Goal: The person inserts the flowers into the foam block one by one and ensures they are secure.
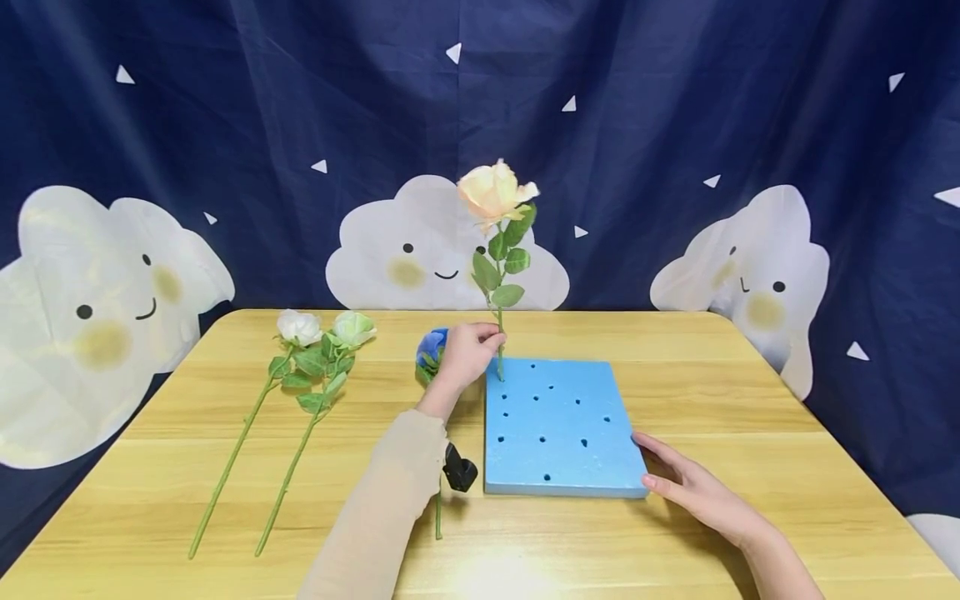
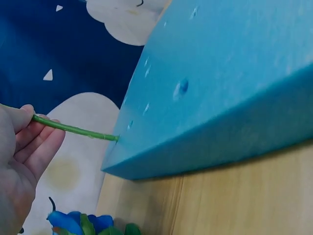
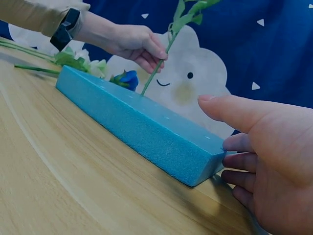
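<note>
A peach artificial rose [image 1: 495, 193] stands upright at the far left corner of the blue foam block [image 1: 562, 458]. My left hand [image 1: 467, 357] pinches its green stem between thumb and fingers. In the left wrist view the lower end of the stem [image 2: 80, 130] meets the foam's top face; how deep it goes is hidden. My right hand [image 1: 701, 492] rests against the block's right edge, its fingers extended and the thumb apart, as the right wrist view also shows. Several small holes dot the foam.
A blue rose [image 1: 431, 346] lies left of the block, partly hidden under my left arm. Farther left, a white rose [image 1: 299, 327] and a pale green rose [image 1: 352, 329] lie on the wooden table [image 1: 750, 392]. A dark blue curtain with clouds hangs behind.
</note>
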Action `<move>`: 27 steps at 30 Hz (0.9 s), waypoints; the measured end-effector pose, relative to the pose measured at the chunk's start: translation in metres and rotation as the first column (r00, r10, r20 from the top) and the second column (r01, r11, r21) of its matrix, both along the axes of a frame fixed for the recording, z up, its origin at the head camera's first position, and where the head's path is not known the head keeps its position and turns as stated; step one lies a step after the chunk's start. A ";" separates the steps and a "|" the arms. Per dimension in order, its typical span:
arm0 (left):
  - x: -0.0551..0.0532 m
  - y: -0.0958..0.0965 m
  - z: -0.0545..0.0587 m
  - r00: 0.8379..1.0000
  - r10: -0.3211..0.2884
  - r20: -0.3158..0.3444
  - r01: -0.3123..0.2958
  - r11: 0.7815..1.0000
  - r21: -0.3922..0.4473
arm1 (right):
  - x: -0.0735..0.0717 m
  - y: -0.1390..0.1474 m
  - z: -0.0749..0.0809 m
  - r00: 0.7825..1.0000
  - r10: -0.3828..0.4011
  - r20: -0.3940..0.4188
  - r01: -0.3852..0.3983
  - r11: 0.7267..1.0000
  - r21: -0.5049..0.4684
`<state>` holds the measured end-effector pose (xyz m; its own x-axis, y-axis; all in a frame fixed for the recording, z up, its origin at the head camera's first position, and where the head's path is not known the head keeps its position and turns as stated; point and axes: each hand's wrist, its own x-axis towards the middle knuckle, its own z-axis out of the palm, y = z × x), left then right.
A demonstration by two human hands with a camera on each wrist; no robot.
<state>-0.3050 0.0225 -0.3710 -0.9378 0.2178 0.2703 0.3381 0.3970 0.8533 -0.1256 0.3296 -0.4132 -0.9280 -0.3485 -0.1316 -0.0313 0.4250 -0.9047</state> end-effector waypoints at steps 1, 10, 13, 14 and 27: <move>-0.001 -0.001 -0.001 1.000 0.005 0.002 -0.005 1.000 -0.001 | 0.000 0.000 0.000 1.000 0.002 0.009 -0.002 1.000 -0.006; -0.004 0.003 -0.002 0.999 -0.037 -0.024 0.035 0.995 -0.095 | -0.001 0.001 0.001 0.999 -0.011 0.036 0.011 1.000 -0.002; -0.004 0.004 -0.002 0.998 -0.042 -0.039 0.037 0.992 -0.123 | -0.001 0.001 0.000 1.000 -0.003 0.025 0.003 1.000 -0.010; -0.004 0.004 -0.003 0.998 -0.043 -0.046 0.036 0.991 -0.130 | -0.002 0.001 0.000 1.000 0.003 0.015 -0.002 1.000 -0.010; 0.003 0.010 -0.007 0.975 -0.052 -0.216 0.017 0.987 -0.162 | -0.002 0.000 0.001 0.999 -0.004 0.034 0.005 1.000 -0.028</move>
